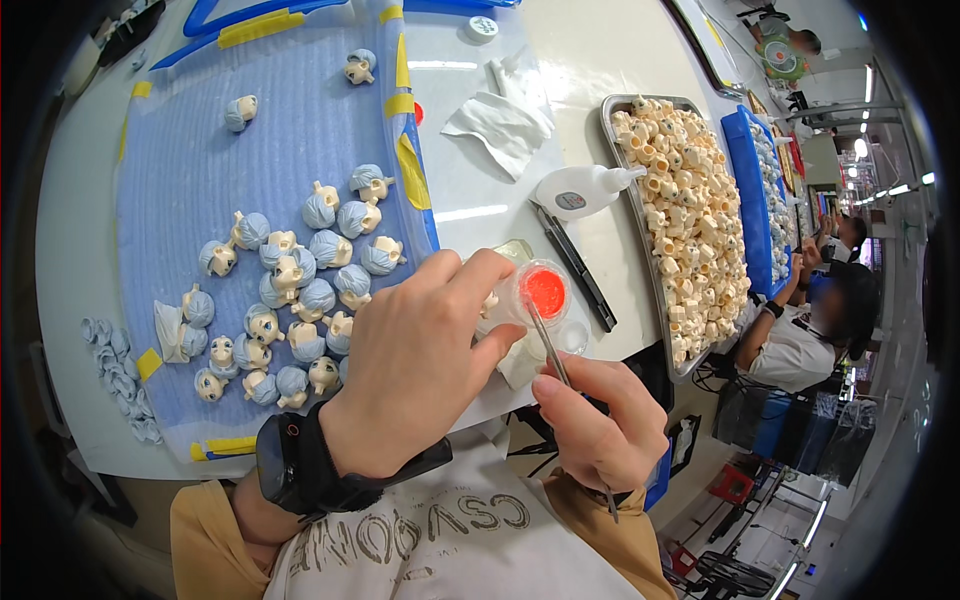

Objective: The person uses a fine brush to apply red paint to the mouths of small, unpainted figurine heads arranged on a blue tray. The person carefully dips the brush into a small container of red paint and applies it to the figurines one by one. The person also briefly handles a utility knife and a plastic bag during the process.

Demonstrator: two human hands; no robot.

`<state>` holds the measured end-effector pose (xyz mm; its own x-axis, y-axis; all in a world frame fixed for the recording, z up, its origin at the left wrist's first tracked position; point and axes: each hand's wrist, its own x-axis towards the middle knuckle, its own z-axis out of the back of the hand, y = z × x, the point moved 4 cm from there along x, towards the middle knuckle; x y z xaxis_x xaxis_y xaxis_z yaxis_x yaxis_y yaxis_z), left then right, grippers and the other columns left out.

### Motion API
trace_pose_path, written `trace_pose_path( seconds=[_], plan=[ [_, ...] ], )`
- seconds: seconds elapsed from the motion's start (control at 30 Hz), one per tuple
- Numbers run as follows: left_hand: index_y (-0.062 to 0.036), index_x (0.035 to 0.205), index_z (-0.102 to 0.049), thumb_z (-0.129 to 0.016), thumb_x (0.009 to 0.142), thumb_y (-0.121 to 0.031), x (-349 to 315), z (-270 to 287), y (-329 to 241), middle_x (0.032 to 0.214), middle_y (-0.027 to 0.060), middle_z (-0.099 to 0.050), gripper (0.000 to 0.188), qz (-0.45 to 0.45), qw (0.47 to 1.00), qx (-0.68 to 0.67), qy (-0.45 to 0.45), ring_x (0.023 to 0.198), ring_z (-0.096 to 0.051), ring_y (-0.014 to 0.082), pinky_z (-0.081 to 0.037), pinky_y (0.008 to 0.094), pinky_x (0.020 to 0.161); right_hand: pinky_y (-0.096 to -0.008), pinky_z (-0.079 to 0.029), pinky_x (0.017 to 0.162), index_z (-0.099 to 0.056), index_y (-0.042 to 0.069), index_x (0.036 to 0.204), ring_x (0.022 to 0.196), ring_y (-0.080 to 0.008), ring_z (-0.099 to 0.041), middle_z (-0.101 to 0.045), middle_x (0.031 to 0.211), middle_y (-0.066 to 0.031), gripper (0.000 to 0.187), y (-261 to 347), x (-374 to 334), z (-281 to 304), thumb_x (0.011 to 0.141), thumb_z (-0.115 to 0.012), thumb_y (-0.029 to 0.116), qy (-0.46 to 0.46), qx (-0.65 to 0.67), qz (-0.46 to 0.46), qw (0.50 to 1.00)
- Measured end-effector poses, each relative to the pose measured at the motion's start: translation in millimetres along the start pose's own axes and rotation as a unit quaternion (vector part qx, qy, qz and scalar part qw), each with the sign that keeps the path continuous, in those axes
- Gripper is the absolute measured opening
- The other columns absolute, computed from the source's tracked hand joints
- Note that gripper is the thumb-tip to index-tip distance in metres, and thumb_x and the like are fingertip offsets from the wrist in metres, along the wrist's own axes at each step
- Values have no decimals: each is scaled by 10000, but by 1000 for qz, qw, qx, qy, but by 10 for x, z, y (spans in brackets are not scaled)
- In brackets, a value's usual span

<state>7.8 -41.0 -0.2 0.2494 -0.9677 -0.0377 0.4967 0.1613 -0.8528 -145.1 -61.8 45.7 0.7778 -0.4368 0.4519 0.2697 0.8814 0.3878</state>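
Observation:
My left hand (pixel 405 355) is closed, its thumb and index finger curled round a small cream-coloured piece (pixel 489 305). Most of that piece is hidden by the fingers. In a pinch, my right hand (pixel 605 420) holds a thin metal rod-like tool (pixel 552 353). The tool's tip reaches the rim of a small clear jar (pixel 515 297) of bright orange-red paste (pixel 544 291). On the padded blue mat (pixel 165 260) to the left lie many doll heads (pixel 292 270) with pale blue hair and cream faces.
A metal tray (pixel 612 118) of cream doll parts (pixel 685 220) stands right, beside a blue bin (pixel 742 150). Nearer are a white squeeze bottle (pixel 580 192), a black utility knife (pixel 574 262) and crumpled tissue (pixel 500 125). Pale blue hair pieces (pixel 115 365) lie far left. Another person (pixel 800 340) sits at right.

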Motion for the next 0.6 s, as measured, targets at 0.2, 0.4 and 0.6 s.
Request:
trace_pose_path(
  seconds=[0.2,0.4,0.6],
  plan=[
    [-68,1035,-607,-763,697,-104,-2,-2,-4,868,128,-617,375,-3,1000,3,-5,763,-622,312,-472,381,635,-277,-540,601,-704,21,1002,684,-227,-655,-645,920,-173,344,10,0,20,664,-704,-41,-14,39,-56,998],
    [-78,1037,-609,-770,697,-118,-6,-11,-10,865,123,-614,378,-3,1000,11,-1,769,-620,310,-471,379,640,-270,-524,574,-707,21,966,660,-212,-654,-668,881,-163,297,-11,14,74,681,-710,-62,-55,116,-139,982],
    [-80,1033,-609,-768,703,-122,-12,-8,-9,859,123,-609,369,-2,1000,4,2,771,-619,311,-469,379,642,-270,-514,551,-702,0,930,637,-222,-657,-675,822,-176,213,-42,43,172,718,-700,-17,-54,144,-150,977]
  ],
)
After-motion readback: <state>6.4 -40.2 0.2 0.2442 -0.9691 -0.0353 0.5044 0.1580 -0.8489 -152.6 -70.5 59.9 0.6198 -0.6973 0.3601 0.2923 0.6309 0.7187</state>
